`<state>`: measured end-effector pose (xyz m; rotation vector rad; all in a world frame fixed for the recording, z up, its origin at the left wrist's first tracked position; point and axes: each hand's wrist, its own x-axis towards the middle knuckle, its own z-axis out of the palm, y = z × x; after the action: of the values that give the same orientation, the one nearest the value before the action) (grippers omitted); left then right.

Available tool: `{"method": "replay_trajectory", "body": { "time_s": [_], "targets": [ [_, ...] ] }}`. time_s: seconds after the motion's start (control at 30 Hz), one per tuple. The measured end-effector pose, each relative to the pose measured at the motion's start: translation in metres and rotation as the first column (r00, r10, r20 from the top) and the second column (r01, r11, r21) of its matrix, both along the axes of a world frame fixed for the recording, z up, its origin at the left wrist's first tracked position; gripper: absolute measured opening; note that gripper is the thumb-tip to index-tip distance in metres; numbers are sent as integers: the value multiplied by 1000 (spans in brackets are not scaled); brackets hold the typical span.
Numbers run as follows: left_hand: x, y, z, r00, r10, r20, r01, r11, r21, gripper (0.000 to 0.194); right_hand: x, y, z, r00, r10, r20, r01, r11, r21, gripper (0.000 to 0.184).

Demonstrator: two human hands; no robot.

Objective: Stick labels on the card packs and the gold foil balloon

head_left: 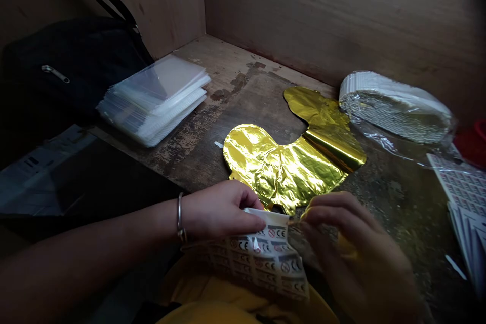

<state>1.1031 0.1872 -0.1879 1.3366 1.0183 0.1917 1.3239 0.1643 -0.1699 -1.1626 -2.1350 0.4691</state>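
My left hand (231,210), with a metal bangle at its wrist, is closed on a sheet of small printed stickers (271,263). The sheet shows rows of CE marks and red warning signs, and its lower part bends down over my lap. At the sheet's upper right edge, my right hand (353,253) is pinched, slightly blurred, on what looks like one small sticker; its outline is hard to make out. Just beyond both hands, a shiny gold foil balloon (261,162) lies flat and creased on the table, with one part folded over.
Stacked clear plastic sleeves (155,96) lie at the left, beside a dark bag (72,71). A plastic-wrapped white bundle (395,106) sits at the back right. More sticker sheets (463,187) lie at the right edge. Wooden walls (322,15) close off the worn table (235,86).
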Motion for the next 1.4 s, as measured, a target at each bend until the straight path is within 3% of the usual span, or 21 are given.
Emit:
{"method": "replay_trajectory", "body": {
  "time_s": [0.03,0.07,0.13,0.17,0.2,0.23,0.27,0.33,0.43,0.57,0.73,1.03,1.4],
  "targets": [
    [-2,-3,4,994,-24,-111,48,973,226,18,-1,4,2,995,-86,-52,82,993,-85,7],
    [-4,-6,8,973,-31,-230,135,881,453,19,-1,10,2,984,-160,-82,143,973,-179,4],
    [-10,-10,15,916,-6,-400,334,560,758,20,-2,23,-1,965,-245,-92,192,903,-384,7],
    [-13,-11,17,897,-2,-442,404,406,820,20,-3,30,-4,960,-262,-93,188,858,-478,11],
    [-17,-11,17,892,-1,-453,433,291,853,19,-5,36,-8,958,-269,-101,168,809,-563,14],
    [-20,-10,14,897,-1,-442,431,220,875,17,-7,40,-12,954,-276,-117,141,759,-636,18],
    [-23,-10,10,902,-1,-432,424,201,883,16,-9,44,-16,948,-286,-137,115,712,-692,21],
    [-27,-8,-4,898,-18,-440,429,259,865,15,-15,48,-22,944,-294,-153,73,635,-769,25],
    [-27,-10,-25,898,-53,-437,426,355,832,12,-22,48,-27,947,-293,-135,67,586,-808,27],
    [-23,-15,-38,911,-45,-409,397,362,844,12,-28,47,-29,947,-308,-94,91,537,-839,29],
    [-20,-15,-38,926,-16,-378,359,350,865,15,-30,47,-36,940,-339,-30,152,497,-855,33],
    [-21,-13,-36,929,-33,-369,353,383,854,15,-32,47,-39,937,-345,-60,114,461,-880,33],
    [-22,-12,-33,935,-55,-351,345,384,857,15,-37,49,-36,950,-312,2,162,485,-859,25]
  ]
}}
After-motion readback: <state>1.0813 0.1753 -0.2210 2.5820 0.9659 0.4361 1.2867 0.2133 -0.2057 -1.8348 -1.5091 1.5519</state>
